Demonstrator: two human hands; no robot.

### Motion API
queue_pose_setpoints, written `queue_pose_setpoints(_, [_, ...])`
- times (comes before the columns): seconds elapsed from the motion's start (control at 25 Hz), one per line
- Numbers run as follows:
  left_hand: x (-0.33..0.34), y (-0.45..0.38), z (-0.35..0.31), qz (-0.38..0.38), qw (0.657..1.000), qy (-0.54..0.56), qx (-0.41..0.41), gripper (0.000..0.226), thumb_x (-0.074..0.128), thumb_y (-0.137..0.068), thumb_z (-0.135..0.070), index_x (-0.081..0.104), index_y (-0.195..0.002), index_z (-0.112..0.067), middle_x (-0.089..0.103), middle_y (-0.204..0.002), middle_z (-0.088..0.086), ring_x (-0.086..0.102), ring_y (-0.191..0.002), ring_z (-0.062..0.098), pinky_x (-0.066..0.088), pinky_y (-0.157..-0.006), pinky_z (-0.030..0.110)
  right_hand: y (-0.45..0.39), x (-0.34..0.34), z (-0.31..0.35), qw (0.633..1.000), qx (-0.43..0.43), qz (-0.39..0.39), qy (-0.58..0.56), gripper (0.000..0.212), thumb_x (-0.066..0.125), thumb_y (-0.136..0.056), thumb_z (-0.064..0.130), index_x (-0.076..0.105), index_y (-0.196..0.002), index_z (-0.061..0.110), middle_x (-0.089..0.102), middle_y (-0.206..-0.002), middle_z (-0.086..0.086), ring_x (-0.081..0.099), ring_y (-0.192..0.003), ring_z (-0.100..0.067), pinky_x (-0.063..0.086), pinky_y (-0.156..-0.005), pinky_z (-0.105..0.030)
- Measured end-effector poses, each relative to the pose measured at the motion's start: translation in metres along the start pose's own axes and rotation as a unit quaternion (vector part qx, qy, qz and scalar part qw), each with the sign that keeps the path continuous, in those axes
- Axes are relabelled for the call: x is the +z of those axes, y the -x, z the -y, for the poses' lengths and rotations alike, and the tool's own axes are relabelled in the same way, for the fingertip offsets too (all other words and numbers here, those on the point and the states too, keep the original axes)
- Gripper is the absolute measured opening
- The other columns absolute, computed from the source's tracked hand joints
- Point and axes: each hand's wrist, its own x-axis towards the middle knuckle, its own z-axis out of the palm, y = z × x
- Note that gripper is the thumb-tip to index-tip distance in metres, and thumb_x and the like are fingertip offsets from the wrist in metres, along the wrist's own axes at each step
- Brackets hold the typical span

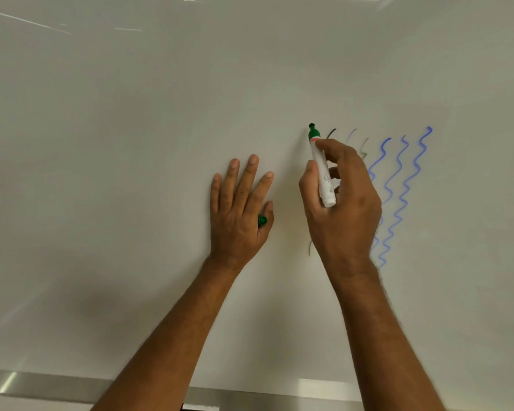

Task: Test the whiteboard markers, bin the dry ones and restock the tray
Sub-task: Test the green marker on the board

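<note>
Right hand (340,191) fingers grip upright green marker (321,167), tip on whiteboard (131,143).

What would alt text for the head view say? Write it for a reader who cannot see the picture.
A person's right hand holds an uncapped green marker, tip up against a whiteboard. The left hand rests flat on the board, its thumb pinning the green cap. Blue wavy test lines and fainter strokes lie to the right.
</note>
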Motion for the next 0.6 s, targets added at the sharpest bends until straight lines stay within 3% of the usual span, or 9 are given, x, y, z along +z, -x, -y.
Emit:
queue_pose_setpoints(0.28, [0.001, 0.003, 0.001, 0.005, 1.0, 0.003, -0.003, 0.052, 0.06, -0.1, -0.029, 0.05, -0.149, -0.012, 0.037, -0.16, 0.015, 0.032, -0.15, 0.039, 0.023, -0.122, 0.058, 0.02, 0.0, -0.014, 0.999, 0.015, 0.036, -0.006, 0.025, 0.063, -0.09, 0.031, 0.068, -0.113, 0.025, 0.068, -0.096, 0.014, 0.065, -0.084, -0.008, 0.053, -0.068, -0.024])
queue_pose_setpoints(0.36, [0.001, 0.004, 0.0, 0.007, 1.0, 0.005, -0.003, 0.052, 0.059, -0.101, -0.028, 0.05, -0.149, -0.012, 0.036, -0.16, 0.014, 0.032, -0.15, 0.039, 0.023, -0.122, 0.058, 0.029, 0.0, -0.016, 0.999, 0.012, 0.042, -0.005, 0.024, 0.063, -0.089, 0.029, 0.069, -0.111, 0.025, 0.067, -0.094, 0.015, 0.063, -0.08, -0.006, 0.048, -0.066, -0.018])
queue_pose_setpoints(0.48, [0.002, 0.006, 0.0, 0.008, 1.0, 0.002, -0.004, 0.052, 0.057, -0.101, -0.028, 0.048, -0.15, -0.012, 0.034, -0.16, 0.014, 0.031, -0.15, 0.039, 0.024, -0.122, 0.059, 0.045, 0.0, -0.024, 0.998, 0.013, 0.067, 0.011, 0.02, 0.06, -0.084, 0.028, 0.069, -0.101, 0.026, 0.064, -0.085, 0.017, 0.059, -0.07, -0.006, 0.043, -0.061, -0.02])
queue_pose_setpoints(0.6, [0.003, 0.009, -0.002, 0.009, 1.0, 0.006, -0.007, 0.052, 0.057, -0.101, -0.027, 0.048, -0.15, -0.011, 0.037, -0.159, 0.016, 0.032, -0.149, 0.04, 0.025, -0.121, 0.06, 0.06, 0.0, -0.035, 0.998, 0.024, 0.051, 0.01, 0.023, 0.061, -0.088, 0.026, 0.07, -0.109, 0.022, 0.066, -0.094, 0.015, 0.062, -0.078, -0.005, 0.048, -0.066, -0.019])
